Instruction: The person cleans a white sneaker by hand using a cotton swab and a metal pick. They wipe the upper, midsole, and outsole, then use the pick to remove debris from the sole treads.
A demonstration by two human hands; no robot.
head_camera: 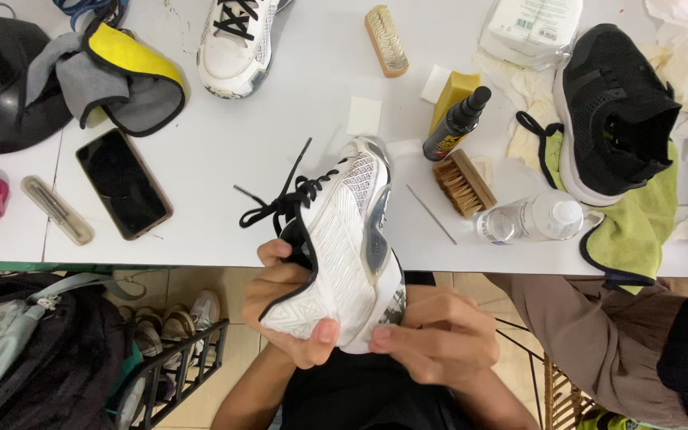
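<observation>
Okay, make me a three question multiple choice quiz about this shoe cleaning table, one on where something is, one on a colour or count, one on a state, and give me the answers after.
1. Where does the phone lie?
A. on the white table, left of the held shoe
B. on the floor rack
C. on the green cloth

2. What colour are the laces of the white sneaker in hand?
A. red
B. black
C. yellow

3. How is that sneaker held?
A. lying flat on the table
B. hanging by its laces
C. lifted over the table edge, both hands on it

Answers:
1 A, the dark phone rests face up on the table near the yellow and grey cloth.
2 B, black laces trail from its upper end.
3 C, the left hand is in grip on one side and the right hand on the other.
</observation>
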